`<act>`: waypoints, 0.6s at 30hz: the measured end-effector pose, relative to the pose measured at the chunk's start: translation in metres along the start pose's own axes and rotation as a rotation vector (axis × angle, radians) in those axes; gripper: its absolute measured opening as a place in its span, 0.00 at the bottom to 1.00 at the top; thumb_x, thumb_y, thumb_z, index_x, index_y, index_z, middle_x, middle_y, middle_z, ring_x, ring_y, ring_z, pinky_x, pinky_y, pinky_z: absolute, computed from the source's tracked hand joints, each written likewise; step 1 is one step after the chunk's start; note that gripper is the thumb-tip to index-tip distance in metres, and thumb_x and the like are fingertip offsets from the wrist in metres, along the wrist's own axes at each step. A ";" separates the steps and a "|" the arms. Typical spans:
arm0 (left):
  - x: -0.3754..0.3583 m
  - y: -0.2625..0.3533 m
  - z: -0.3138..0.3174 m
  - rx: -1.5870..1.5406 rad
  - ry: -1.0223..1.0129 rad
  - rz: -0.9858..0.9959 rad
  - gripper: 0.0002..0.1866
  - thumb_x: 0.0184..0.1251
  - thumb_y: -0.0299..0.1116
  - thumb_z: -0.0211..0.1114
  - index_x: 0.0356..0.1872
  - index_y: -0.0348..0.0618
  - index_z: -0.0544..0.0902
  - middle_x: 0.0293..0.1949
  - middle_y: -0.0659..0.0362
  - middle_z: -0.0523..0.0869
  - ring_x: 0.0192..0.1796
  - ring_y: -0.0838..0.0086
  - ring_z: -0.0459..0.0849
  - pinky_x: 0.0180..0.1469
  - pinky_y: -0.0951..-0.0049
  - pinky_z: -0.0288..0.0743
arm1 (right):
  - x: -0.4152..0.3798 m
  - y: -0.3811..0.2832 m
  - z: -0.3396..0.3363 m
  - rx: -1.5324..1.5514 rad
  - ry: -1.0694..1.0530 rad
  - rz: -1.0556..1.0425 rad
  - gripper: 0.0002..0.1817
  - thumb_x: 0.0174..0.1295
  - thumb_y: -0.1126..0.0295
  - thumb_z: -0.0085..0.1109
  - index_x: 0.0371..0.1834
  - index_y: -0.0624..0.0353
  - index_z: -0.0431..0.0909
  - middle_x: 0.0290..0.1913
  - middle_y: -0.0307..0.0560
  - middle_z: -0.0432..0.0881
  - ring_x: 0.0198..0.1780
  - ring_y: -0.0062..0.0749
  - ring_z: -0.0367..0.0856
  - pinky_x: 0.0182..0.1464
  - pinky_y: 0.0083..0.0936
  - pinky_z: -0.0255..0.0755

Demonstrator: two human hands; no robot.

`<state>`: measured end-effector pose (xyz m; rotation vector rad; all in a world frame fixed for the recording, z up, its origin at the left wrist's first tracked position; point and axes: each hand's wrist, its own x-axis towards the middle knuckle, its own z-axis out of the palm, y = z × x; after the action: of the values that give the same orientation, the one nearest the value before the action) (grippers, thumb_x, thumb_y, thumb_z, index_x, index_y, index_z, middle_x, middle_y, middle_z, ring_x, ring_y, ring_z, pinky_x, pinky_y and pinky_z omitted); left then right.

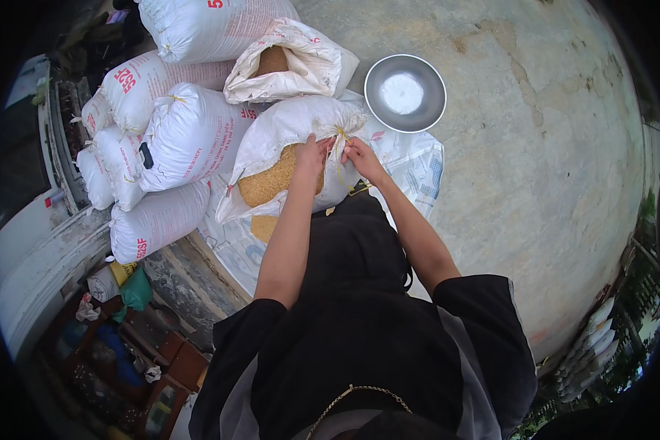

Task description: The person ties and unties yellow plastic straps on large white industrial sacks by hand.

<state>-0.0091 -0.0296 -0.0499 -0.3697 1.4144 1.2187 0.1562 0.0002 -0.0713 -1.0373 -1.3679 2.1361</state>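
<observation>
Grey concrete floor (521,198) under all | stacked white red-printed sacks (196,136) left of hands | open white woven sack of golden grain (271,178) at hands | round silver metal bowl (405,93) beyond right hand (362,158) | left hand (314,154), right hand: fingers closed on sack's gathered edge

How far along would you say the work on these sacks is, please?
The full sacks stacked to the left look closed, some with yellow ties showing. In hand is the sack where the left hand and right hand work by the yellow string; grain shows through its opening. That one and the open sack beyond it seem left to close.
</observation>
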 end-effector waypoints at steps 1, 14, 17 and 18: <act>0.001 -0.001 -0.001 -0.003 0.003 -0.002 0.23 0.78 0.37 0.38 0.54 0.21 0.66 0.49 0.39 0.80 0.49 0.59 0.84 0.48 0.66 0.78 | 0.001 0.000 0.000 0.000 -0.003 0.003 0.05 0.71 0.71 0.47 0.39 0.59 0.72 0.29 0.38 0.81 0.32 0.22 0.76 0.43 0.21 0.68; 0.007 -0.004 0.008 0.012 0.038 0.034 0.22 0.79 0.39 0.41 0.48 0.23 0.71 0.40 0.44 0.82 0.38 0.64 0.84 0.40 0.68 0.80 | 0.003 0.005 0.004 -0.396 0.182 0.024 0.11 0.69 0.65 0.49 0.38 0.63 0.70 0.23 0.50 0.80 0.28 0.42 0.82 0.35 0.34 0.72; 0.005 -0.008 0.014 -0.006 0.076 0.064 0.21 0.79 0.38 0.42 0.45 0.22 0.71 0.37 0.43 0.83 0.33 0.63 0.84 0.35 0.69 0.80 | -0.008 -0.009 -0.006 -0.432 0.133 0.009 0.12 0.70 0.64 0.50 0.36 0.63 0.72 0.22 0.48 0.79 0.27 0.37 0.79 0.33 0.31 0.71; 0.004 -0.009 0.014 -0.029 0.100 0.061 0.21 0.78 0.37 0.42 0.43 0.20 0.70 0.34 0.42 0.83 0.30 0.63 0.84 0.30 0.69 0.80 | -0.012 -0.015 -0.008 -0.507 0.102 0.029 0.12 0.70 0.64 0.51 0.35 0.63 0.73 0.21 0.44 0.78 0.25 0.30 0.77 0.32 0.28 0.70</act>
<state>0.0044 -0.0207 -0.0543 -0.4149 1.5043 1.2858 0.1695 0.0034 -0.0554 -1.3327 -1.9038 1.7592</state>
